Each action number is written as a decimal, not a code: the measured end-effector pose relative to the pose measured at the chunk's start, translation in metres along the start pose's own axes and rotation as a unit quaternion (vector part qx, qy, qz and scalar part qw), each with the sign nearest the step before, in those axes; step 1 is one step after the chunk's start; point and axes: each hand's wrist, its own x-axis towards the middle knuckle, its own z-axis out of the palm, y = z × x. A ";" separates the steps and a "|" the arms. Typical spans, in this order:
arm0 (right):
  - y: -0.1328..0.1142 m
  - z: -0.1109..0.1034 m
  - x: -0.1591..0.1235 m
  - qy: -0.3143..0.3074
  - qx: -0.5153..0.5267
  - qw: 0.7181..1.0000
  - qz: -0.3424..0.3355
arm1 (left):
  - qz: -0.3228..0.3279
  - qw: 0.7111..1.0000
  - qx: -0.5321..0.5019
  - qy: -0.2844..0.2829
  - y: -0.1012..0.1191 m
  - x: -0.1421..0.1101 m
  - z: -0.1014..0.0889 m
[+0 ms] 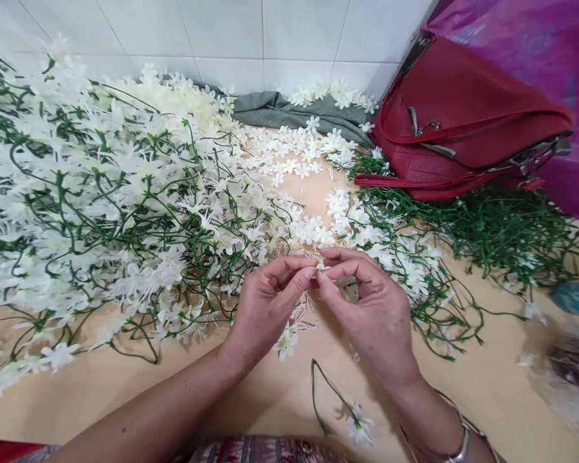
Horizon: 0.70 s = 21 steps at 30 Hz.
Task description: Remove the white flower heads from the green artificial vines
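My left hand and my right hand meet fingertip to fingertip above the table. Pinched between them is a small white flower piece, mostly covered by the fingers. Just below the hands lies a loose white flower head beside thin white stamens. Closer to my body, a bent green stem rests on the table with a white flower at its end. To the left spreads a large heap of white artificial flowers on green stems.
Loose white blossoms lie beyond the hands, near a grey cloth along the tiled wall. At right, a red handbag sits on green stems. A purple bag stands behind, with clear plastic nearer.
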 end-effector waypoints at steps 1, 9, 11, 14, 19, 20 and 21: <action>0.001 0.000 0.000 0.000 0.004 1.000 0.003 | 0.001 1.000 0.006 -0.004 -0.001 0.000 0.000; 0.005 0.000 0.002 -0.008 0.092 0.994 0.051 | 0.008 0.999 0.026 -0.022 -0.002 -0.001 -0.002; 0.005 -0.002 0.003 -0.007 0.133 0.988 0.077 | 0.005 0.999 0.017 -0.029 -0.001 -0.001 -0.002; 0.008 -0.007 0.005 -0.023 0.127 0.989 0.076 | 0.013 0.999 0.026 -0.037 0.002 -0.001 -0.002; 0.009 -0.009 0.007 -0.036 0.076 0.996 0.035 | 0.036 0.995 0.076 -0.051 0.001 -0.003 -0.003; 0.009 -0.010 0.007 -0.029 0.075 0.996 0.031 | 0.044 0.994 0.084 -0.055 0.001 -0.004 -0.003; 0.009 -0.010 0.007 -0.020 0.078 0.996 0.031 | 0.057 0.992 0.097 -0.058 0.002 -0.005 -0.003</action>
